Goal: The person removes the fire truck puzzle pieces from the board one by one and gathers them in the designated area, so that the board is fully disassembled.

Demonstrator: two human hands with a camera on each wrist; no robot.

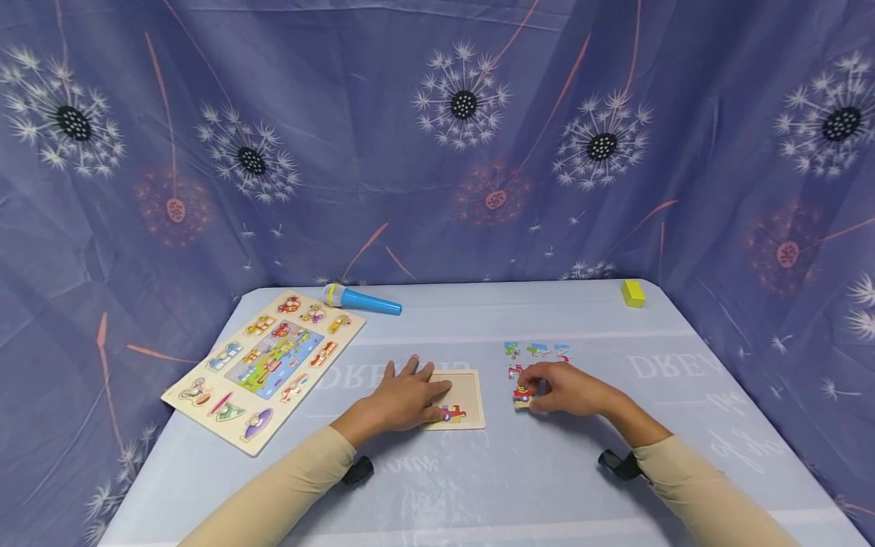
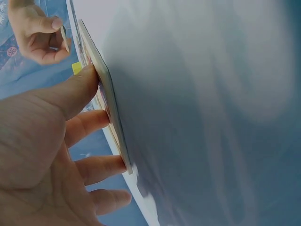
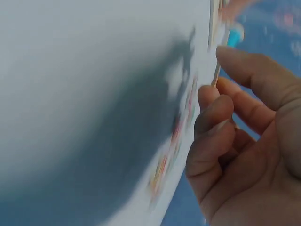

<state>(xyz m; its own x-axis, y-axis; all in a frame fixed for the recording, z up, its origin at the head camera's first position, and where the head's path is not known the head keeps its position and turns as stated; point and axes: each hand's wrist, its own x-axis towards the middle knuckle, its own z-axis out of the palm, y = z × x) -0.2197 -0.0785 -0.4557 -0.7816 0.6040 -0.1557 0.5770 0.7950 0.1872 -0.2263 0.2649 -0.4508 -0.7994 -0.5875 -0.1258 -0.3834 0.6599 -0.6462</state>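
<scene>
My left hand [image 1: 403, 399] lies with spread fingers over the left part of a small wooden puzzle tray [image 1: 468, 386]. In the left wrist view its thumb and fingertips touch the thin tray edge [image 2: 109, 92]. One colourful jigsaw piece [image 1: 453, 413] sits inside the tray, low down and partly under the thumb. To the right, my right hand [image 1: 570, 389] pinches a thin puzzle piece [image 2: 64, 38] between thumb and fingers, seen edge-on in both wrist views. Beneath and beside that hand lie several loose jigsaw pieces [image 1: 538, 350], some hidden by it.
A larger wooden picture puzzle board [image 1: 239, 425] lies at an angle on the left. Behind it is a blue toy microphone [image 1: 369, 301]. A yellow block [image 1: 633, 293] stands at the back right corner. Patterned curtains [image 1: 355, 152] enclose the back and sides of the table.
</scene>
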